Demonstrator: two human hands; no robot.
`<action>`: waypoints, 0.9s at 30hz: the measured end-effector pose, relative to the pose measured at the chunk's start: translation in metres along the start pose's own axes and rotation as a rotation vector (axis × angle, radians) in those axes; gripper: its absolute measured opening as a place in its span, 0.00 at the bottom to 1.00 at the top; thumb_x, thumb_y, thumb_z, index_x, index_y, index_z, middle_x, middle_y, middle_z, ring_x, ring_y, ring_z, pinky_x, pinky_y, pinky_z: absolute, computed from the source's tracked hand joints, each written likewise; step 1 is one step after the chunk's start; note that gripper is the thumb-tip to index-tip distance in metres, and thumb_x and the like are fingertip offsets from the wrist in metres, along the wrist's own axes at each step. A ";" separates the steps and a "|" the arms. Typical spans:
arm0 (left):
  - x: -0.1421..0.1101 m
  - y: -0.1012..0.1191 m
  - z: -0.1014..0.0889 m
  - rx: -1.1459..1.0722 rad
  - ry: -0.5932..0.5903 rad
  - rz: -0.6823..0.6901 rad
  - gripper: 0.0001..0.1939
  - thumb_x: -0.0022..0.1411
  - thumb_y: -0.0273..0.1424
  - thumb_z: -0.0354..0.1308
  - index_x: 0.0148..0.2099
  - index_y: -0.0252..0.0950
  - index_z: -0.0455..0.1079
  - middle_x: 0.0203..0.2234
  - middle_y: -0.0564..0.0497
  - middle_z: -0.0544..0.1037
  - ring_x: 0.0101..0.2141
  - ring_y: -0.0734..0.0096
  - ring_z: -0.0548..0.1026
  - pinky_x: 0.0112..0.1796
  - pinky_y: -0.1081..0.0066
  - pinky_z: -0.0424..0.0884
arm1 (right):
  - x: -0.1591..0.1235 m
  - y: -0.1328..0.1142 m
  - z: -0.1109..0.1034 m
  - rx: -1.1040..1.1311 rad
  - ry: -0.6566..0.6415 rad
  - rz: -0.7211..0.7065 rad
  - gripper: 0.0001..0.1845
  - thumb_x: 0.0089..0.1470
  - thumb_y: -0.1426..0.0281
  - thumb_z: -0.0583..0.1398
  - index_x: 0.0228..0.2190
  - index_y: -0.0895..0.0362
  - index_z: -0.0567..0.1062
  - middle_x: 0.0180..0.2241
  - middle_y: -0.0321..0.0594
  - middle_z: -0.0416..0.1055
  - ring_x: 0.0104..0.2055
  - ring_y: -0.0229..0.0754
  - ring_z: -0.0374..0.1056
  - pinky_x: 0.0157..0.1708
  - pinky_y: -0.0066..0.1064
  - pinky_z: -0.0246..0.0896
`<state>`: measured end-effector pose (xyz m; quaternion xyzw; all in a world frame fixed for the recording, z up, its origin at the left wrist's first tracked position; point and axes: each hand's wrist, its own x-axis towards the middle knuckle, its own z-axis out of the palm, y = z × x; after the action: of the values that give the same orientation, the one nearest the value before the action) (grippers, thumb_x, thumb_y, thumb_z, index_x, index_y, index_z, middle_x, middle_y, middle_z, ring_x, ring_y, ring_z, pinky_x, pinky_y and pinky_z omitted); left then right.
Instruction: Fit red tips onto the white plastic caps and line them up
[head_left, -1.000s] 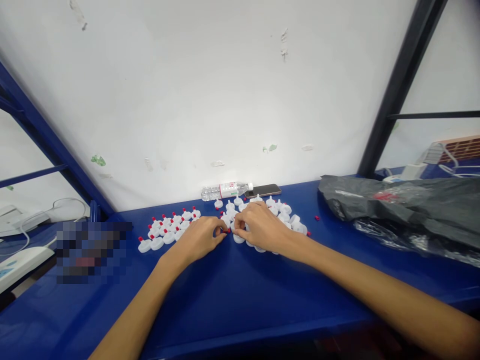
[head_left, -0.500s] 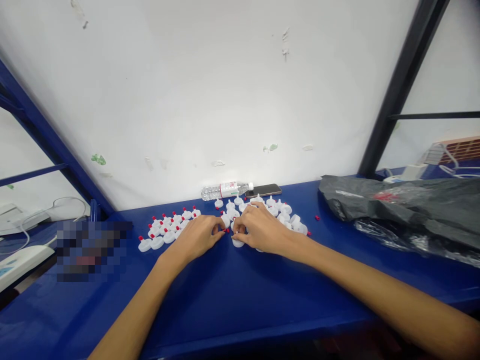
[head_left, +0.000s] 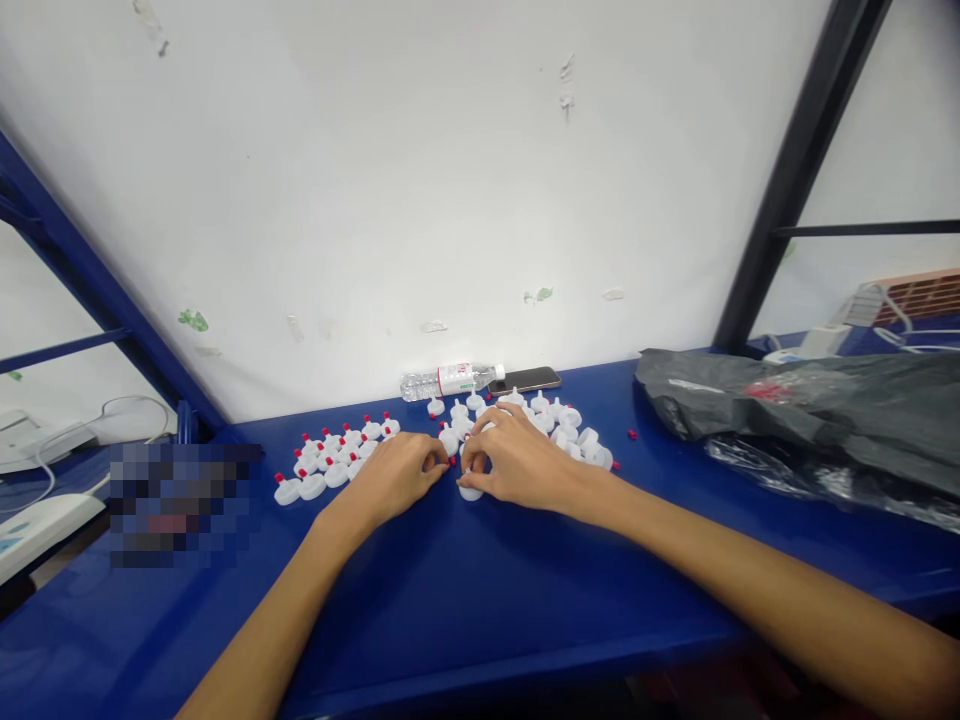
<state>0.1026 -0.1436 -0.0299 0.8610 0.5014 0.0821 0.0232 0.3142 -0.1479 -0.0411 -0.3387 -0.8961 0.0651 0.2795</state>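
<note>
Red-tipped caps point(head_left: 331, 441) are ranked toward the left edge of the bench point(head_left: 420, 600), bare ones point(head_left: 475, 401) left undone toward its back edge, as one white cap point(head_left: 471, 494) is pinched mid-bench by the right hand point(head_left: 516, 455), the left hand's point(head_left: 401, 467) grip unclear.

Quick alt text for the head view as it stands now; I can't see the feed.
The right hand has its fingertips at a white cap on a blue table, the left hand close by. Red-tipped caps stand left. Behind lie a bottle and phone; a dark bag lies right.
</note>
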 end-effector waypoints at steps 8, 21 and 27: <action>-0.002 0.005 -0.004 -0.061 -0.024 -0.046 0.09 0.58 0.29 0.55 0.33 0.39 0.78 0.27 0.50 0.81 0.28 0.65 0.76 0.29 0.69 0.61 | 0.000 -0.001 -0.008 -0.105 -0.051 -0.014 0.08 0.54 0.64 0.70 0.27 0.54 0.81 0.27 0.35 0.79 0.46 0.49 0.71 0.62 0.50 0.43; -0.004 0.019 -0.020 -0.390 0.231 -0.111 0.07 0.61 0.33 0.55 0.35 0.37 0.73 0.29 0.54 0.79 0.22 0.75 0.70 0.27 0.72 0.63 | 0.000 -0.008 -0.010 -0.077 0.112 0.006 0.03 0.62 0.73 0.59 0.40 0.57 0.72 0.32 0.38 0.75 0.35 0.44 0.70 0.40 0.32 0.58; -0.002 0.023 -0.025 -0.877 0.247 -0.116 0.13 0.63 0.40 0.60 0.39 0.34 0.76 0.26 0.53 0.78 0.16 0.81 0.66 0.20 0.75 0.58 | 0.001 -0.005 -0.007 -0.114 0.101 -0.012 0.06 0.67 0.69 0.56 0.41 0.58 0.72 0.34 0.41 0.78 0.34 0.43 0.71 0.39 0.33 0.57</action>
<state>0.1169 -0.1577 -0.0028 0.7241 0.4657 0.3872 0.3300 0.3144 -0.1519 -0.0329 -0.3518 -0.8850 -0.0048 0.3051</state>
